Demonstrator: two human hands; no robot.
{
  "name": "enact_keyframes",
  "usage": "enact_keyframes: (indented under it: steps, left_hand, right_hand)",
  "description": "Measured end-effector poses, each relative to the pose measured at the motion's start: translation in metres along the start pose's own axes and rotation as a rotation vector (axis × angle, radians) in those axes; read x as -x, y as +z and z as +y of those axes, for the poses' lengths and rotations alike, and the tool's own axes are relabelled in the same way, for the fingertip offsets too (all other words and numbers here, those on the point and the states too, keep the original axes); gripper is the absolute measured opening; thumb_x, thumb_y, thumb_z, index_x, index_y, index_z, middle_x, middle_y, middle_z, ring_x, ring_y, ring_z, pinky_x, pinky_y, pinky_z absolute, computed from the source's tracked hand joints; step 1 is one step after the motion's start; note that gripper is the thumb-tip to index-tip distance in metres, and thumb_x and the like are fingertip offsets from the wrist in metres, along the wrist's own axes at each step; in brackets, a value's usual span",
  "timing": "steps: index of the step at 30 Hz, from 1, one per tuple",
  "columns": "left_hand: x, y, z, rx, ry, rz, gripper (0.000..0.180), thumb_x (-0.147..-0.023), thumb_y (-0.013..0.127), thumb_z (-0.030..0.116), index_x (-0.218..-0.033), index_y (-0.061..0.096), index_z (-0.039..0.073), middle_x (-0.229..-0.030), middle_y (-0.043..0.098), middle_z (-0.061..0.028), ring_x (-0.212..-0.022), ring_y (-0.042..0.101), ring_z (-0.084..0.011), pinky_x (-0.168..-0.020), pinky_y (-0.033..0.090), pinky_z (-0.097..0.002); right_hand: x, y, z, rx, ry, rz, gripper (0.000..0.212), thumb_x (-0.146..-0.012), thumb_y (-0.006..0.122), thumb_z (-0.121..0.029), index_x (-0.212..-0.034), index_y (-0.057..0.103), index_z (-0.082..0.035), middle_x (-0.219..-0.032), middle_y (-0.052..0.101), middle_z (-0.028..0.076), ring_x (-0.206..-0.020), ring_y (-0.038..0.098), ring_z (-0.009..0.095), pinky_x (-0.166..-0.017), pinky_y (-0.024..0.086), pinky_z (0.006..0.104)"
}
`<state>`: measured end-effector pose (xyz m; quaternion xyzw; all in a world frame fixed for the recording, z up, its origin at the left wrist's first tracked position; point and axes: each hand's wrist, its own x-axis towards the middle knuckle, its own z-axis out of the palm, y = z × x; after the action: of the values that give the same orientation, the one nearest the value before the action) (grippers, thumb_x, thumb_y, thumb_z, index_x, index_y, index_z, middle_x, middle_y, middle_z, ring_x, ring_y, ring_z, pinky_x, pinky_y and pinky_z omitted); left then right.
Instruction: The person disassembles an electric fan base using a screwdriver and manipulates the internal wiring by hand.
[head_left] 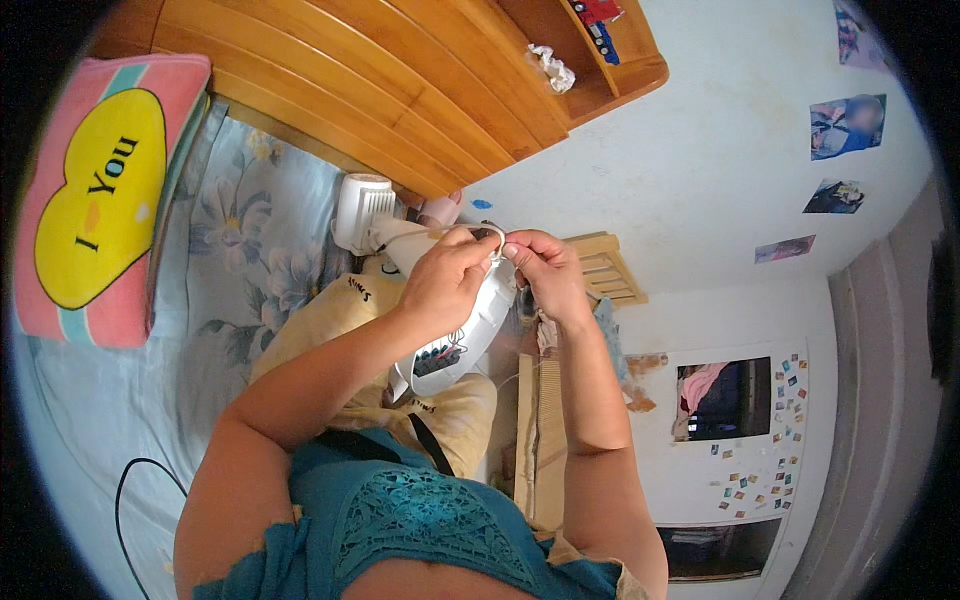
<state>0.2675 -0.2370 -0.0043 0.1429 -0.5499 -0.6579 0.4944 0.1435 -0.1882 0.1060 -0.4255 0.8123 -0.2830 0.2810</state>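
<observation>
A white plastic appliance part [485,325] with a rounded body rests across my lap, a dark panel on its near end. Over its far end, my left hand [448,278] is closed with the fingertips pinching a thin white cord [420,233]. My right hand [548,272] pinches at the same cord, where it bends in a small loop between the two hands. Fingers hide the exact place they grip. Beyond my left hand a white slatted plastic housing [365,212] sits on the bed.
A blue floral bedsheet [250,215] lies under me. On the left is a folded pink blanket [100,200] with a yellow heart, and near it a black cable [125,490]. A wooden headboard [370,75] borders the bed. A wooden chair-like frame [610,268] stands beyond my right hand.
</observation>
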Motion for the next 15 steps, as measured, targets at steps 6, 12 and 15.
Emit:
enact_keyframes:
  steps: [6,12,15]
  left_hand:
    - [0.001,0.002,-0.001,0.003,-0.004,-0.002,0.028,-0.084,0.054,0.003,-0.111,0.058,-0.002,-0.084,0.049,-0.0093,-0.072,0.050,-0.0175,-0.065,0.041,-0.0261]
    - [-0.001,0.001,-0.004,-0.016,0.049,0.001,0.028,-0.084,0.054,0.003,-0.111,0.057,-0.002,-0.088,0.054,-0.0095,-0.077,0.053,-0.0180,-0.070,0.042,-0.0256]
    - [-0.003,0.000,-0.001,-0.073,0.040,-0.003,0.028,-0.084,0.054,0.004,-0.111,0.057,-0.004,-0.090,0.055,-0.0103,-0.080,0.055,-0.0194,-0.072,0.043,-0.0259]
  right_hand:
    - [0.004,0.005,-0.008,-0.056,-0.015,-0.028,0.008,-0.084,0.063,-0.008,-0.088,0.065,-0.002,-0.075,0.060,-0.004,-0.066,0.049,0.004,-0.059,0.041,0.0193]
    - [-0.002,0.013,0.005,0.043,-0.131,0.064,0.007,-0.084,0.063,-0.008,-0.086,0.065,-0.001,-0.074,0.061,-0.002,-0.067,0.049,0.005,-0.061,0.041,0.0197]
    - [-0.004,0.013,0.006,0.022,-0.092,0.049,0.008,-0.083,0.063,-0.009,-0.084,0.065,-0.002,-0.072,0.060,-0.002,-0.065,0.048,0.004,-0.060,0.041,0.0195]
